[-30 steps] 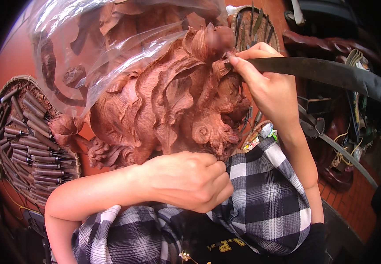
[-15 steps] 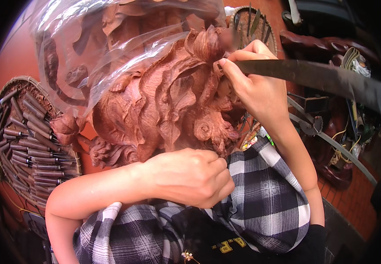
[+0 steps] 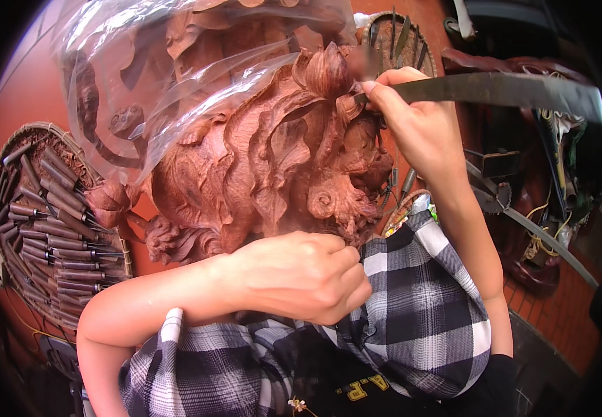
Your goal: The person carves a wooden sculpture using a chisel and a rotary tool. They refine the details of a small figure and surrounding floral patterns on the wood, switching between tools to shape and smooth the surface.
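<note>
Pinching a long, dark grey metal strip [image 3: 509, 87] between thumb and fingers, the right hand [image 3: 422, 128] in the head view holds its narrow end at the right side of a reddish-brown carved wooden sculpture [image 3: 259, 160], which lies before the person, partly under clear plastic sheeting [image 3: 196, 90]. The left hand [image 3: 304, 278] curls into a fist beside the sculpture's near edge; whether it grips anything cannot be told.

the long dark blade [image 3: 509, 87] reaches leftward to the ornate reddish-brown carving [image 3: 273, 156].
</note>
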### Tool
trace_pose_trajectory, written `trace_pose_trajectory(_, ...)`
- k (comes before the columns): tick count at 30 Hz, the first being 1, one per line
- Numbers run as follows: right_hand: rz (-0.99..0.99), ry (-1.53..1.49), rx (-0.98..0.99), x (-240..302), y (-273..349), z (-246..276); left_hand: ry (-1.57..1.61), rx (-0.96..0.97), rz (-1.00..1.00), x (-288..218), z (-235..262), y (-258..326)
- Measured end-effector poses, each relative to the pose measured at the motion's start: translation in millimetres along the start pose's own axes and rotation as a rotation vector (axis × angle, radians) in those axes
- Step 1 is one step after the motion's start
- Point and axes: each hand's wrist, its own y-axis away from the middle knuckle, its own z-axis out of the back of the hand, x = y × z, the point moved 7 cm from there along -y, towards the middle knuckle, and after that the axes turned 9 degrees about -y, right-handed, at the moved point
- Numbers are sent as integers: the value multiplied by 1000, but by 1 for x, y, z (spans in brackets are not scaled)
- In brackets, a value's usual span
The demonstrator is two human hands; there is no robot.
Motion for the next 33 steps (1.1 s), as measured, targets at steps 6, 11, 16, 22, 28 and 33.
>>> trace_pose_trajectory(6, -110, -138, 61, 0, 1, 3, -2, 52, -11, 0, 1, 1)
trace_pose_trajectory(11, 131, -66, 1, 7, 10, -1, -5, 47, -11, -1, 0, 2)
trace_pose_trajectory(16, 150, -141, 8, 2, 8, 3, 22, 42, 6, -1, 0, 3)
trace_pose_trajectory(22, 161, -122, 39, 6, 8, 2, 19, 57, 3, -1, 1, 3)
trace_pose_trajectory(28, 323, -47, 56, 13, 8, 0, 16, 38, 16, -1, 2, 3)
trace_pose_trajectory(33, 299, -131, 92, 5, 3, 7, 16, 72, 19, -1, 2, 3)
